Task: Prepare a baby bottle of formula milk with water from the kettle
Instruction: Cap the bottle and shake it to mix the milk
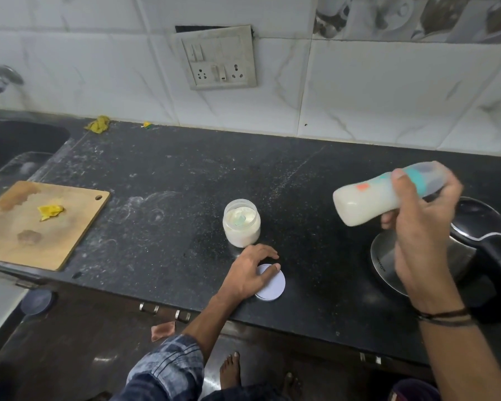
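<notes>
My right hand [422, 227] grips a baby bottle [368, 198] full of white milk, held tilted almost sideways above the counter, its capped teal top toward the right; the bottle looks motion-blurred. Below it stands the steel kettle [434, 264] with a black handle and lid. An open jar of formula powder [241, 222] stands mid-counter with a pale green scoop inside. My left hand [250, 274] rests flat on the counter, its thumb on the jar's white lid [272, 285], which lies near the front edge.
A wooden cutting board [35, 224] with a yellow scrap lies at the left, beside a sink [18, 146] and tap. A switch and socket panel [219, 56] is on the tiled wall. A yellow cloth [99, 124] sits at the back. The dark counter [171, 180] is dusted with powder.
</notes>
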The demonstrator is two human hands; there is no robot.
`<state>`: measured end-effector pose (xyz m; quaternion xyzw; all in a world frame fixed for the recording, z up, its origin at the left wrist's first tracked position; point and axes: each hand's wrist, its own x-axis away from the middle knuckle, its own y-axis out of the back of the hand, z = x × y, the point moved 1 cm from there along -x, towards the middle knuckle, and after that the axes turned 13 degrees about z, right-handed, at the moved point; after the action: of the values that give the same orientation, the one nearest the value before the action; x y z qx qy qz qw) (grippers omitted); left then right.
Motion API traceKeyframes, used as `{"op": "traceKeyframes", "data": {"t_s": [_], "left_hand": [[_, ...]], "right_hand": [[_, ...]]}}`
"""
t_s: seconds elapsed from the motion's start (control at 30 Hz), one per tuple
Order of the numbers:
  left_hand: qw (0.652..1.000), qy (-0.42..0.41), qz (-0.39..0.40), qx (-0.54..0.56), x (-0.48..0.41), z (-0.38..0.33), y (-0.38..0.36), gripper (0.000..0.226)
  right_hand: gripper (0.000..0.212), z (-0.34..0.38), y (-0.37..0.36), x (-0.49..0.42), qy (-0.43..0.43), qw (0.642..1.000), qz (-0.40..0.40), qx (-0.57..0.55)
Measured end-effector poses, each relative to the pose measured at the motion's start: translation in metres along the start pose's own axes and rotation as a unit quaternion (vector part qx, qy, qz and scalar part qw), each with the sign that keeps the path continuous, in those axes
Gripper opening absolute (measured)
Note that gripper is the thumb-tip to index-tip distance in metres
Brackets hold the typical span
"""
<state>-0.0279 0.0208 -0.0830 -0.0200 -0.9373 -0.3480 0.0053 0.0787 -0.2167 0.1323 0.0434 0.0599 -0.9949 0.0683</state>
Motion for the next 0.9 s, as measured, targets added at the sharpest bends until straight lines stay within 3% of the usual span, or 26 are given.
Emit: {"op": "traceKeyframes", "data": {"t_s": [0.13,0.27,0.4,0.57,0.7,0.83,0.9], "left_hand": [[1.0,-0.002,0.001,0.004,0.0,0.001,0.0,0.023],[1.0,0.001,0.001,0.002,0.0,0.0,0.0,0.024],[1.0,-0.002,0.001,0.005,0.0,0.003,-0.001,0.024],[1.0,-0.003,-0.003,0.005,0.0,0.001,-0.001,0.023],[1.0,-0.011,-0.005,0.006,0.001,0.002,-0.001,0.024],[1.0,-0.006,-0.006,0.01,0.0,0.0,-0.001,0.024],[1.0,-0.005,-0.005,0.009,0.0,0.001,-0.001,0.024]], "right_hand": [[0.057,-0.016,-0.007,0.007,-0.045,0.991,0.113,0.062],[0.06,-0.017,-0.001,0.007,-0.011,0.999,0.045,0.014],[0.06,-0.021,-0.005,0.01,-0.051,0.99,0.122,0.045],[0.055,-0.014,0.004,0.01,0.004,1.0,0.012,0.005],[0.06,-0.017,-0.001,0.015,-0.046,0.991,0.117,0.054],[0.058,-0.009,0.005,0.013,0.013,0.999,0.037,0.011],[0.06,-0.005,0.006,0.01,0.017,0.998,0.052,0.029]]}}
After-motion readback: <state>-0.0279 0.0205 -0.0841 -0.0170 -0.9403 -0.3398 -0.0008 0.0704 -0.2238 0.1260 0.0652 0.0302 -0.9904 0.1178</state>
